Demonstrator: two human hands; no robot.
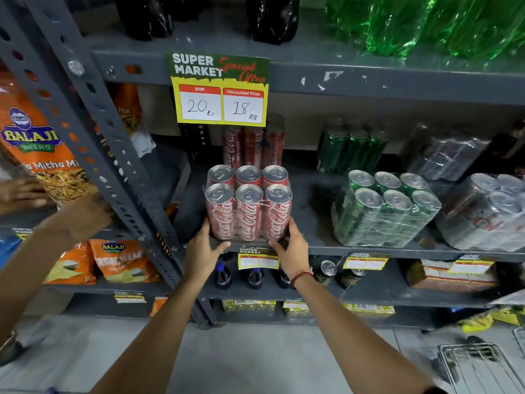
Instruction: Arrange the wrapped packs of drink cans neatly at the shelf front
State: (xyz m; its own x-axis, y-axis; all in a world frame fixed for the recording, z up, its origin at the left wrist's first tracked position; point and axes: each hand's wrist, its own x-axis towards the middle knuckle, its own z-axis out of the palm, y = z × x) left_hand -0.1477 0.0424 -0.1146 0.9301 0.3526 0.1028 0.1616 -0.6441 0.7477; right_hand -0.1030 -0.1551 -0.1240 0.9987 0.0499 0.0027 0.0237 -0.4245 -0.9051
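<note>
- The silver pack (pixel 488 211) at three o'clock is cut off by the right edge; its print is blurred
- The red pack (pixel 248 203) hides most of the red cans behind (pixel 252 146); their tops are lost behind the price card (pixel 220 89)
- Shelf tags (pixel 258 258) at six o'clock are too blurred to read
- The wire basket (pixel 480 365) at five o'clock is cut by the frame's edge

Bare shelf (pixel 315 211) lies open between the red pack (pixel 248 206) and green pack (pixel 383 209); the slotted upright (pixel 113 155) blocks the left.
</note>
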